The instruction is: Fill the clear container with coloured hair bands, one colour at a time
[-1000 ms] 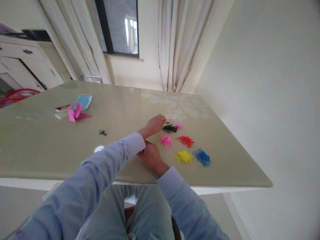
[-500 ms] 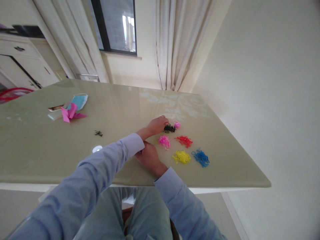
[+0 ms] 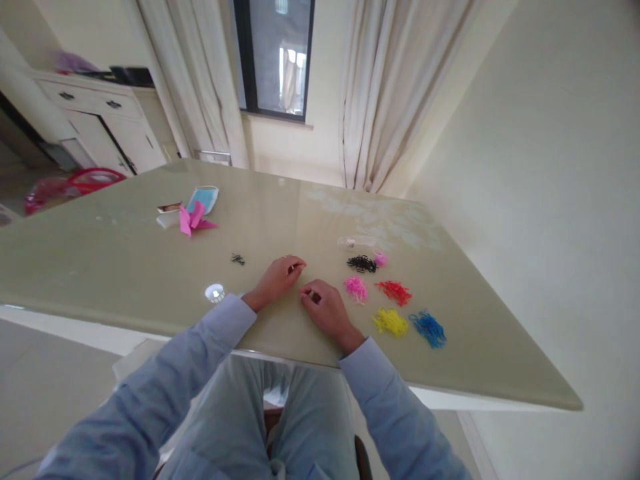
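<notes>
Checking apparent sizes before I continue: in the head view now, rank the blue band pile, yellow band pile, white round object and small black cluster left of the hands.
1. Blue band pile and yellow band pile: too alike to rank.
2. White round object.
3. Small black cluster, lying farther from the camera.

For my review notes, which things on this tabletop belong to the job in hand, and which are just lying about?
Likely in the job: black pile, pink pile, red pile, yellow pile, blue pile, small black cluster.
Seemingly just lying about: blue face mask, folded pink piece, brown item.
The clear container, pink bundle and white round item could go either way.
</notes>
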A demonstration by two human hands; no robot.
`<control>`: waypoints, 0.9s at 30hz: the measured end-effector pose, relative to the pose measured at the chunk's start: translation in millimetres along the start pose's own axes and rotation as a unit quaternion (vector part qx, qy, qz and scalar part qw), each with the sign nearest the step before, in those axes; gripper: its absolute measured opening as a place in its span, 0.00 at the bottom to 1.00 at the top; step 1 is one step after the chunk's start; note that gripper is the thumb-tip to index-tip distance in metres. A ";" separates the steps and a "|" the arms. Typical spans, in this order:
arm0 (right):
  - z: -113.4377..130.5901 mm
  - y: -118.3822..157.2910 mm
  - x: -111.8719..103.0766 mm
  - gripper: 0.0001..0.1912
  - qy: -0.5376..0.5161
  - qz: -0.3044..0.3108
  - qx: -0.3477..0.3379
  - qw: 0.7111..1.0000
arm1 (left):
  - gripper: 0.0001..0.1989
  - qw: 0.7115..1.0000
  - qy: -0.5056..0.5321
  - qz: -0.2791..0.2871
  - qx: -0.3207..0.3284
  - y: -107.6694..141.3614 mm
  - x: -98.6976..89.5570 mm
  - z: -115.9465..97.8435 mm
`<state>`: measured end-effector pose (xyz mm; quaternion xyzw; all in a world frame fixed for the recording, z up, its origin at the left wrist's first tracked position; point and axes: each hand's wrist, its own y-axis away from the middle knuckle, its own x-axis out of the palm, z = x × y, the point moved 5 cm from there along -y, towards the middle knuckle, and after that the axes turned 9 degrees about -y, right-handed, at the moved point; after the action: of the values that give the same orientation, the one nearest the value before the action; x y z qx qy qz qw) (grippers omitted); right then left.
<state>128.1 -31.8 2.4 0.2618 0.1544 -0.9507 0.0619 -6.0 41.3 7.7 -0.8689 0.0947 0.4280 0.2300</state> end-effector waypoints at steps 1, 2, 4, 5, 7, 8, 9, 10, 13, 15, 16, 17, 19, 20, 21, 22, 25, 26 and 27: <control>-0.1 0.0 -0.1 0.06 -0.005 -0.004 -0.005 1.000 | 0.12 1.000 -0.005 0.000 -0.003 9.2 -4.5 4.1; -0.1 -0.1 -0.6 0.06 -0.011 -0.010 -0.009 1.000 | 0.12 1.000 -0.010 0.001 -0.002 17.7 -8.0 6.9; -0.2 -0.3 -2.3 0.05 -0.028 -0.025 -0.010 0.999 | 0.13 1.000 -0.020 0.010 0.010 31.8 -12.8 9.0; -0.2 -0.3 -3.7 0.06 -0.037 -0.035 -0.007 0.999 | 0.13 0.999 -0.023 0.017 0.019 37.2 -13.9 8.5; 0.2 -0.5 -7.1 0.06 -0.049 -0.061 0.003 0.997 | 0.13 0.998 -0.032 0.032 0.036 44.6 -14.4 5.9; 0.7 -0.7 -8.6 0.07 -0.052 -0.074 0.009 0.996 | 0.13 0.998 -0.040 0.040 0.042 46.6 -14.1 4.2; 1.5 -1.0 -9.5 0.07 -0.055 -0.087 0.013 0.995 | 0.14 0.997 -0.050 0.046 0.045 47.6 -13.7 2.6; 2.7 -1.6 -9.7 0.08 -0.058 -0.099 0.018 0.993 | 0.14 0.996 -0.060 0.050 0.047 47.9 -13.4 1.0; 9.7 -7.5 -5.1 0.09 -0.066 -0.115 0.027 0.991 | 0.14 0.993 -0.088 0.064 0.050 46.5 -11.6 -2.1; 19.6 -17.4 0.9 0.10 -0.071 -0.111 0.013 0.991 | 0.14 0.992 -0.099 0.069 0.048 44.9 -9.6 -1.9; 26.6 -24.8 4.2 0.10 -0.068 -0.105 -0.003 0.992 | 0.15 0.992 -0.100 0.070 0.045 44.2 -8.5 -1.1; 34.7 -33.6 7.8 0.10 -0.061 -0.096 -0.024 0.993 | 0.15 0.992 -0.098 0.068 0.040 43.6 -7.3 0.1; 52.9 -55.2 16.7 0.11 -0.027 -0.064 -0.072 0.995 | 0.16 0.993 -0.090 0.065 0.030 43.0 -4.3 2.4; 61.7 -67.3 23.0 0.11 -0.002 -0.036 -0.092 0.995 | 0.16 0.994 -0.085 0.065 0.026 43.0 -2.7 3.4; 69.4 -79.7 31.1 0.10 0.025 0.003 -0.104 0.994 | 0.16 0.994 -0.080 0.064 0.021 43.1 -1.2 4.2; 75.9 -91.7 40.3 0.09 0.054 0.046 -0.109 0.991 | 0.16 0.995 -0.075 0.063 0.016 43.2 0.2 4.9; 85.6 -121.4 71.0 0.09 0.175 0.163 -0.084 0.968 | 0.16 0.997 -0.050 0.058 0.005 43.1 3.4 5.8; 86.2 -128.4 80.9 0.09 0.219 0.191 -0.069 0.954 | 0.16 0.998 -0.038 0.057 0.003 42.6 4.2 5.7; 86.1 -134.0 90.1 0.09 0.254 0.213 -0.056 0.942 | 0.15 0.998 -0.023 0.055 0.004 41.8 4.8 5.5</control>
<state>-16.8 63.4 61.0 0.5173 0.1587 -0.8070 0.2367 -22.0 7.5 -12.3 -0.8512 0.1391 0.4596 0.2116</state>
